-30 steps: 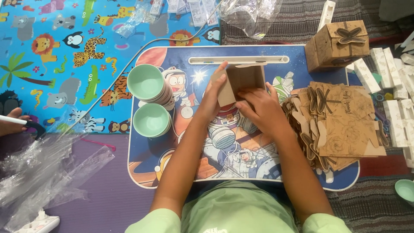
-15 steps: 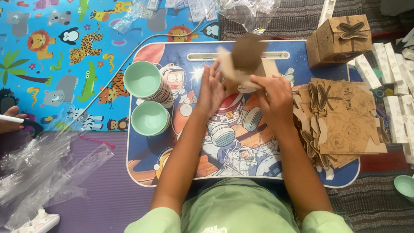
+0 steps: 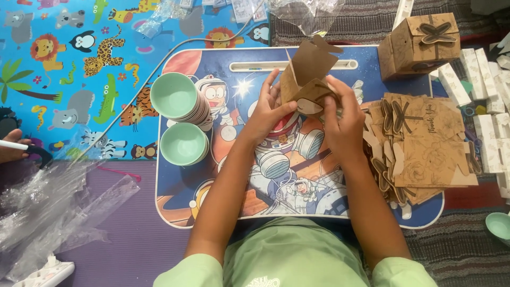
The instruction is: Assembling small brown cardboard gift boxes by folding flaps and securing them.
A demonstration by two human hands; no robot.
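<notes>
Both hands — left hand (image 3: 268, 114), right hand (image 3: 342, 125) — close their fingers on a brown card box (image 3: 308, 79), half folded, flaps still open, held above the far edge of the cartoon lap tray (image 3: 212, 207). One finished box (image 3: 419, 42) stands at the tray's far right corner; a pile of flat blanks (image 3: 425, 143) waits along its right edge. Two stacks of mint cups (image 3: 180, 119) near the left edge look empty.
</notes>
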